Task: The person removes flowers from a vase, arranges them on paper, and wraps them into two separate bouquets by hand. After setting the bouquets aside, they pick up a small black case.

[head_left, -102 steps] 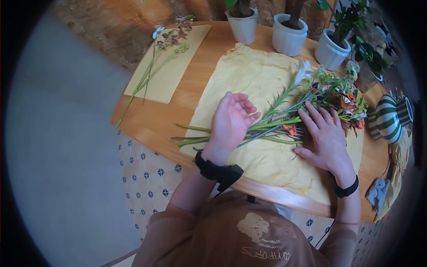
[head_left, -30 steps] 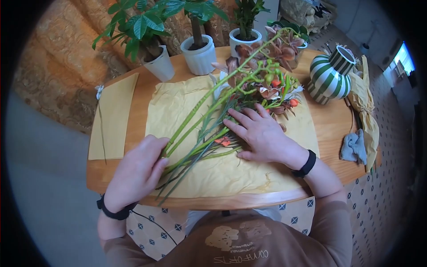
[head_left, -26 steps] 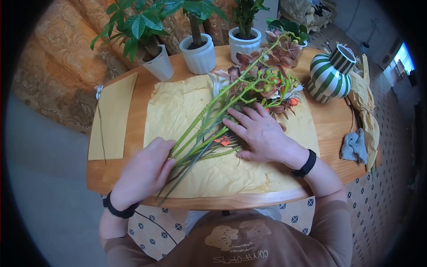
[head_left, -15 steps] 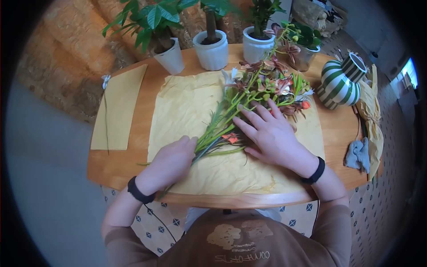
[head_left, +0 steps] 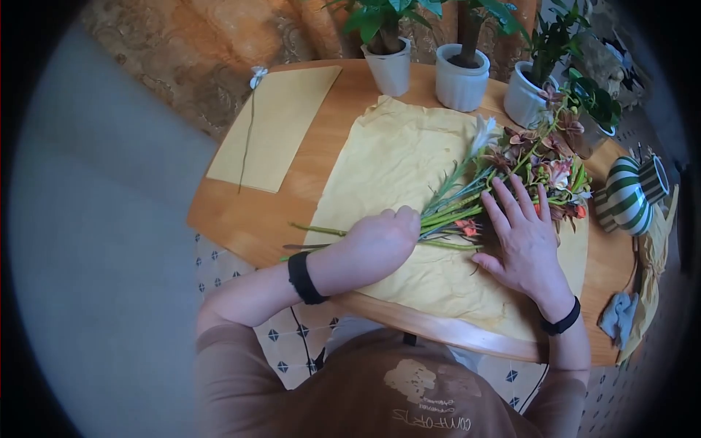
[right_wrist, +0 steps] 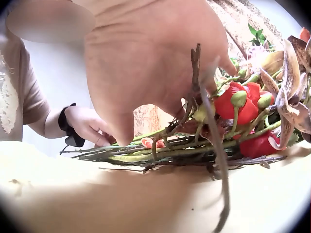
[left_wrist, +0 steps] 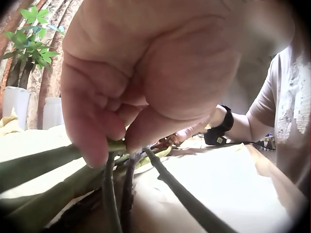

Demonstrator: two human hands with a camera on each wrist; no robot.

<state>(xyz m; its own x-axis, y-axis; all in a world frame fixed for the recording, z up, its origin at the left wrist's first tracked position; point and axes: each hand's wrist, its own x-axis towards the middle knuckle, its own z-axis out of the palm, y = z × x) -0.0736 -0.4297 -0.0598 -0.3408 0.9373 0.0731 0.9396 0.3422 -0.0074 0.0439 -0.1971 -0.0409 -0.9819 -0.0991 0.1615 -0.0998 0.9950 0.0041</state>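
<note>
where the round wooden surface (head_left: 241, 219) begins at the left, a flat yellow sheet (head_left: 281, 124) is laid with a single thin stem (head_left: 246, 139) on it; further right, the green stems (head_left: 445, 212) of a bunch of flowers (head_left: 540, 160) are gripped by the curled left hand (head_left: 380, 241) over crumpled yellow paper (head_left: 409, 146); the bunch is pressed flat by the right hand (head_left: 522, 237), fingers straight and spread; a striped vase (head_left: 624, 197) is seen at the far right.
</note>
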